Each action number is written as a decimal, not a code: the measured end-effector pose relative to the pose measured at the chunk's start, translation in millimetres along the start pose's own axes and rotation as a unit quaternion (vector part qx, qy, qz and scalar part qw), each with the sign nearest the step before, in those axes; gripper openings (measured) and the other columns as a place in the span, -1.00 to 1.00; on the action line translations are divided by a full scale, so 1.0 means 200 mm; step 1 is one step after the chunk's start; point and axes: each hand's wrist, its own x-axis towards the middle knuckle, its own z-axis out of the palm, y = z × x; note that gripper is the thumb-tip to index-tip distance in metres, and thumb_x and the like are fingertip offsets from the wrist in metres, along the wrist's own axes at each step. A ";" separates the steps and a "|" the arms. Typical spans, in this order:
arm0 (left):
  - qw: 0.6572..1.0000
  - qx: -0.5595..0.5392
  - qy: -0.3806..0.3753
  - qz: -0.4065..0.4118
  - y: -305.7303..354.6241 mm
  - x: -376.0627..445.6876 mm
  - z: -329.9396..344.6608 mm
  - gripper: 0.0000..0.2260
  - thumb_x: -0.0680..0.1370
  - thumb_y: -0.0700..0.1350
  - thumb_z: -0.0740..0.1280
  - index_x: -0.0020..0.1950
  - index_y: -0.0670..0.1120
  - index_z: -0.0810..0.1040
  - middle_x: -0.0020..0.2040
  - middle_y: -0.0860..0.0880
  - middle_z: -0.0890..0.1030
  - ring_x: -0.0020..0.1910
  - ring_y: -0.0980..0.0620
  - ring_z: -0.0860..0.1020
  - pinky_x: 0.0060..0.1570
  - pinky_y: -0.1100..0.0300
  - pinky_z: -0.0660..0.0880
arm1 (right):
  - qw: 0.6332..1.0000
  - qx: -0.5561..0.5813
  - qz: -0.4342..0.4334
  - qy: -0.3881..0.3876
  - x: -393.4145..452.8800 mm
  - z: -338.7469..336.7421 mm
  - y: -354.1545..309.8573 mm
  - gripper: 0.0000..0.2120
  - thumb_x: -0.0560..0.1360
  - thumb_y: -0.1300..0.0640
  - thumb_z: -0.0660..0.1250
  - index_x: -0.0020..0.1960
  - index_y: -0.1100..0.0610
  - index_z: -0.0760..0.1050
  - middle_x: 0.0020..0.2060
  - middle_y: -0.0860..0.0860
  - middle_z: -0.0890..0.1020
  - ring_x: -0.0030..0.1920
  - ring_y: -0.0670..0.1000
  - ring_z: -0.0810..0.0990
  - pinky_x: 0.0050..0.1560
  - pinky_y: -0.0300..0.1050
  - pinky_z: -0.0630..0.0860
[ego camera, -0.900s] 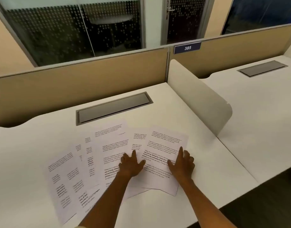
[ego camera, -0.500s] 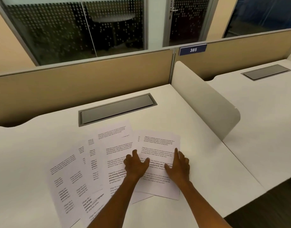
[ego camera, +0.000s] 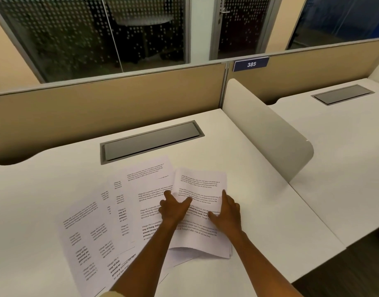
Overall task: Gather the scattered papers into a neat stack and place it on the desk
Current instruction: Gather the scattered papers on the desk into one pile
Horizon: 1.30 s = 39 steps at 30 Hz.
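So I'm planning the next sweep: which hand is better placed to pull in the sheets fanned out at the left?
Probably the left hand: it rests beside the fanned sheets, while the right hand presses the right-side pile.

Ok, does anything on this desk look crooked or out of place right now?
Yes. The papers lie fanned out and overlapping at different angles on the desk, not squared up. The left hand and right hand press on the rightmost sheets, whose left edge is lifting. Nothing looks torn or spilled.

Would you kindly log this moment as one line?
left hand on fanned papers | right hand flat on top sheet | desk | stack unfinished
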 end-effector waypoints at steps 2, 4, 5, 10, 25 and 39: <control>1.000 -0.023 -0.010 0.000 0.00 0.01 -0.01 -0.23 0.38 0.17 0.47 0.43 -0.09 0.20 0.31 -0.19 0.47 0.27 -0.23 0.47 0.24 -0.16 0.49 | 1.000 0.021 -0.002 -0.005 0.01 -0.01 -0.01 -0.05 0.41 -0.13 0.42 0.57 0.07 -0.08 0.48 0.06 0.25 0.42 0.13 0.25 0.39 -0.02 0.30; 0.997 -0.069 -0.022 -0.009 -0.01 0.02 -0.02 -0.25 0.38 0.14 0.49 0.40 -0.09 0.21 0.29 -0.17 0.50 0.19 -0.18 0.53 0.21 -0.12 0.53 | 0.997 0.068 -0.002 -0.020 0.01 -0.01 -0.04 -0.07 0.42 -0.09 0.43 0.57 0.05 -0.06 0.46 0.06 0.29 0.41 0.12 0.32 0.37 0.00 0.34; 0.995 -0.095 -0.029 -0.020 -0.01 0.02 -0.02 -0.27 0.38 0.13 0.50 0.38 -0.08 0.21 0.27 -0.15 0.52 0.14 -0.15 0.56 0.17 -0.10 0.55 | 0.994 0.109 0.004 -0.031 0.02 -0.01 -0.05 -0.08 0.43 -0.07 0.44 0.57 0.03 -0.06 0.46 0.06 0.30 0.39 0.11 0.37 0.35 0.00 0.38; 0.989 -0.130 -0.064 -0.042 -0.01 0.00 0.01 -0.24 0.35 0.14 0.52 0.37 -0.06 0.19 0.16 -0.13 0.56 0.02 -0.14 0.63 0.08 -0.12 0.61 | 0.974 0.219 0.031 -0.042 0.00 0.02 -0.12 -0.20 0.49 -0.01 0.39 0.57 0.01 -0.01 0.47 0.06 0.30 0.30 0.11 0.51 0.18 0.03 0.54; 0.960 -0.266 -0.017 -0.081 -0.12 0.04 -0.23 -0.51 0.33 -0.11 0.59 0.19 -0.22 0.57 0.11 -0.20 0.68 -0.03 -0.18 0.69 0.08 -0.14 0.61 | 0.978 0.207 0.000 -0.034 -0.01 0.06 -0.19 -0.25 0.46 -0.16 0.36 0.53 0.05 0.13 0.40 0.08 0.41 0.37 0.15 0.41 0.32 0.16 0.46; 0.987 0.007 0.160 -0.028 -0.36 -0.02 -0.36 -0.91 0.45 -0.18 0.42 -0.18 -0.18 0.56 -0.08 -0.13 0.66 -0.12 -0.07 0.61 -0.09 0.12 0.58 | 0.992 0.106 -0.049 -0.038 -0.09 0.17 -0.35 -0.31 0.51 -0.04 0.36 0.51 0.15 0.16 0.48 0.12 0.27 0.46 0.14 0.27 0.44 0.03 0.31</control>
